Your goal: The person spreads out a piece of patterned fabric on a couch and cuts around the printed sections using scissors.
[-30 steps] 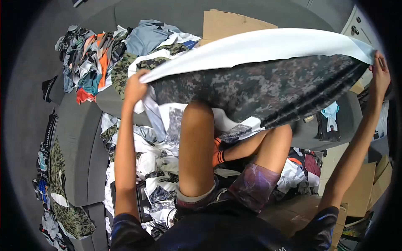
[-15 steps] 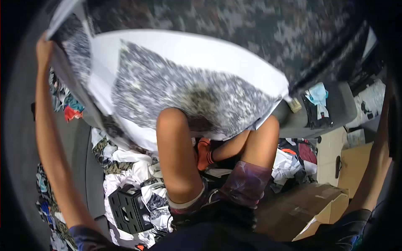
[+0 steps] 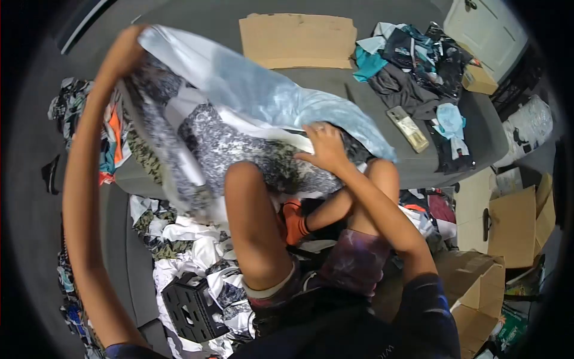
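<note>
Though blurry, grey-white, perhaps camouflage-print cloth [image 3: 224, 134], pinched between left fingers [image 3: 140, 38], right fingers [image 3: 312, 141] spread.

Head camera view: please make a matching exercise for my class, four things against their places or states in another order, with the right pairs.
1. Left hand
2. Right hand
3. Orange sock
4. White door

A. Worn on a foot
B. Fingers spread over the fabric
C. At the picture's upper right
D. Raised, holding the fabric's edge

Pairs: 1-D, 2-B, 3-A, 4-C
</note>
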Motion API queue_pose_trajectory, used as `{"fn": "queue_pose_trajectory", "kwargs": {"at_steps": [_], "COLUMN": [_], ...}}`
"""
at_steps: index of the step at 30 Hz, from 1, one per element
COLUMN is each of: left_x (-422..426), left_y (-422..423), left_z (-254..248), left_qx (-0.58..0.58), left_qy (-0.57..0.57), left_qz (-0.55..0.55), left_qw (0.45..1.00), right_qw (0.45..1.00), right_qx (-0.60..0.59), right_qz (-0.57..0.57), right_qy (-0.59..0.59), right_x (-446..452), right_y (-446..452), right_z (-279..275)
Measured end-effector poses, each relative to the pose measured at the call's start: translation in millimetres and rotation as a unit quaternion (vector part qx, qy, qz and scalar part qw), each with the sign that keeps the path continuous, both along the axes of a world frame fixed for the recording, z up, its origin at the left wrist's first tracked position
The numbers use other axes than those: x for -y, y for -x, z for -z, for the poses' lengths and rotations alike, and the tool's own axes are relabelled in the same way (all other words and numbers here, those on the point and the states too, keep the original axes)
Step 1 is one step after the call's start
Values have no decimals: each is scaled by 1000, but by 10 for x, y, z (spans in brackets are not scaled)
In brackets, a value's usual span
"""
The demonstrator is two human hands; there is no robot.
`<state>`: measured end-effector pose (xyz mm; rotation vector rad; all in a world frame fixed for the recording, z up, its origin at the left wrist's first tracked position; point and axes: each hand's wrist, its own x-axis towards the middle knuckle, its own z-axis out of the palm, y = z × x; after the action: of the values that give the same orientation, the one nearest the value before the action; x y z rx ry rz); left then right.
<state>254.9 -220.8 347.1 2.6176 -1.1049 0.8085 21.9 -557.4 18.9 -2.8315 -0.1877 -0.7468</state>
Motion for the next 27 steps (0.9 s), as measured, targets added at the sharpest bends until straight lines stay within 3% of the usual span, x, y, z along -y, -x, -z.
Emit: {"fn": "queue_pose_trajectory", "kwargs": {"at_steps": [2,3,5,8,10,12,13,15,16,18,20,22,23,26,27], "left_x": [58,130,195,18,-156,-471,-576,-752,-673,-691,118,384,478,801,837], "left_y": [107,288,612,633,710,424,290,-217,-467,-1211,-1065,-1069,-1093,-1040,-836], "left_z": [305,357,411,292,359,233,150,-42,-162,-266,-406,-236,-76,739,1124], "left_qx": [-44,-95,-90,-31,5,24,9,-1,40,142,-86,-61,-36,20,42], "left_qy": [-71,-105,-206,-269,-341,-314,-248,-81,-98,-72,-35,-33,-37,-70,-15], "left_qz": [59,41,3,-66,-120,-119,-136,-41,-71,-49,-187,-218,-250,-341,-277], "left_qw": [995,989,974,960,933,942,959,996,992,986,978,973,967,937,960], "right_qw": [997,995,992,997,995,983,977,955,942,938,902,909,927,977,973], "right_qx": [-74,-97,-122,-12,23,12,37,99,131,160,186,213,159,196,144], "right_qz": [2,-12,-38,-17,60,181,201,214,219,303,373,326,240,47,-33], "right_qy": [-35,-34,-7,76,82,21,62,183,216,53,-109,-148,-239,-70,-178], "right_x": [5,75,276,1014,1694,2469,2746,3204,3308,3347,3363,3260,2754,2480,1951], "right_y": [-17,-78,-162,-278,-432,-619,-707,-900,-1004,-1279,-1553,-1735,-1606,-1723,-1373], "right_z": [-147,-119,-289,-1211,-1953,-2631,-2920,-3342,-3448,-3504,-3548,-3120,-2888,-1725,-1511]}}
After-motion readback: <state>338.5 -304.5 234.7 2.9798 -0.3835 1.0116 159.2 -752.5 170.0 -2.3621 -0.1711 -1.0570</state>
